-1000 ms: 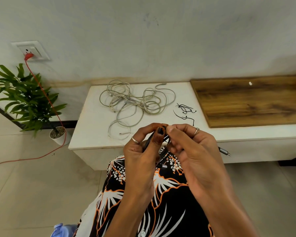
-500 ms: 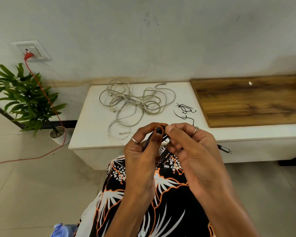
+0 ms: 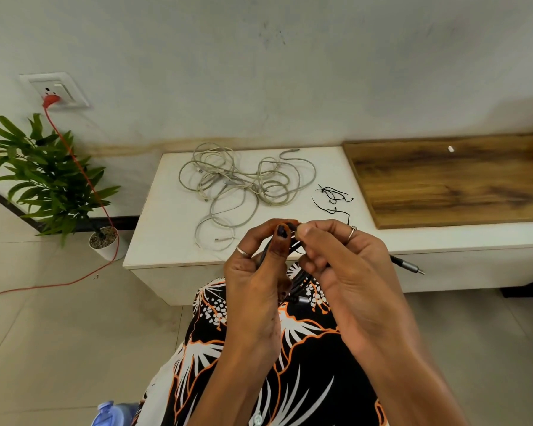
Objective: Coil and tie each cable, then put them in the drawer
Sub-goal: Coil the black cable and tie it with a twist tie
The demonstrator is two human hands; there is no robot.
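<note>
A coiled dark cable is held between both hands above the lap, just short of the desk edge. The left hand is curled round the bundle, with its thumb pressed against the upper strands. The right hand is closed in a fine pinch at the top of the coil, thumb and forefinger meeting the left thumb; what is pinched there cannot be made out, though a thin tie being fastened is judged likely. One metal plug of the cable sticks out to the right of the right hand, and another hangs below the hands.

Compared with a second ago, almost nothing has shifted: the fingertips have been kept together at the same spot and only the jutting plug has been displaced slightly. This is taken to mean that the tying is in progress and not yet finished.

Beyond the hands, a tangle of pale cables lies uncoiled on the desk, and a few black ties are scattered just beyond the right hand. No drawer is shown open, so most of the task is judged outstanding.
</note>
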